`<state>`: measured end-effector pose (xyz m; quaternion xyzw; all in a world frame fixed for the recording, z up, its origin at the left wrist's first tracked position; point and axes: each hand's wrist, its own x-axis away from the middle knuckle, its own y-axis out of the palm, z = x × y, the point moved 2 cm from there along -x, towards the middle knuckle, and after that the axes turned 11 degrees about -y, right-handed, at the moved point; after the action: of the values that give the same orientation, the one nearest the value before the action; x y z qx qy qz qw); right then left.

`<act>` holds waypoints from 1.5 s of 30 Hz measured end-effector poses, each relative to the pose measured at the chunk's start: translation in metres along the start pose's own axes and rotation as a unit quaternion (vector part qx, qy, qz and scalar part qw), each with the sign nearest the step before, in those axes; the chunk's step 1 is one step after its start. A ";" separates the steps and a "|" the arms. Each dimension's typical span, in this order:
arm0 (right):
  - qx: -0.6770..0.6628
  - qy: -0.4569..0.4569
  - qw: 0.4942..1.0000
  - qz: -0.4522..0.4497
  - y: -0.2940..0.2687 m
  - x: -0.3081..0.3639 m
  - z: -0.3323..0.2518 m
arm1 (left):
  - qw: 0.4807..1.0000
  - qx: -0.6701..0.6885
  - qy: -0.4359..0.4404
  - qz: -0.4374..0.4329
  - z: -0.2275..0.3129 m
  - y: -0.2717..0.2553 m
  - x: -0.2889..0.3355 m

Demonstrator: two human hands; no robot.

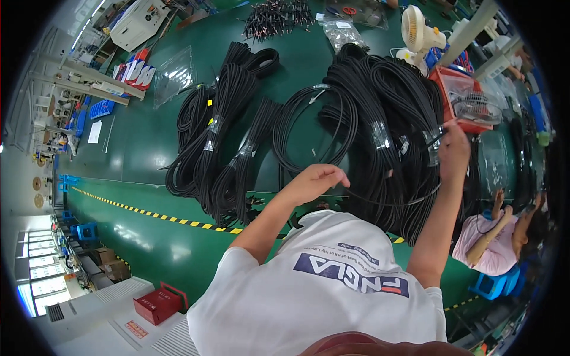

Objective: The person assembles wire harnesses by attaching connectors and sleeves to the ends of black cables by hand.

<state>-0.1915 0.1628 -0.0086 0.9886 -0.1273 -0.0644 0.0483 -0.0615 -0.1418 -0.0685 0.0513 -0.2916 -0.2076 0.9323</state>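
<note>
My left hand (322,179) is closed, thumb and fingers pinched at a thin black cable (392,203) that curves rightward toward my right forearm. Just beyond it lies a round loose coil of black cable (279,133), tied at its top. My right hand (455,151), slightly blurred, is closed around a dark cable end over the large pile of black cable bundles (380,107). Clear tape bands these bundles. More taped black cable bundles (222,113) lie left of the coil.
A red bin (442,98) and a cream fan (415,32) stand at the right of the green table (136,148). Small black connectors (276,21) are heaped at the back, near a clear bag (344,35). A person in pink (487,246) sits at the right.
</note>
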 end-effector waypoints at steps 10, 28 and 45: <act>-0.022 0.157 0.942 -0.296 0.121 0.074 0.052 | 0.994 -0.046 0.082 0.064 0.022 0.011 -0.033; -0.144 0.393 0.817 -0.396 0.144 0.089 0.105 | 0.857 -0.366 0.086 0.351 0.028 -0.013 -0.039; -0.338 0.339 0.844 -0.243 0.114 0.002 0.085 | 0.876 -0.067 0.144 0.456 -0.089 -0.090 -0.066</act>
<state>-0.2291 0.0459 -0.0805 0.8708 0.1704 0.2259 0.4021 -0.0921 -0.1981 -0.1959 -0.1207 -0.1308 0.2307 0.9566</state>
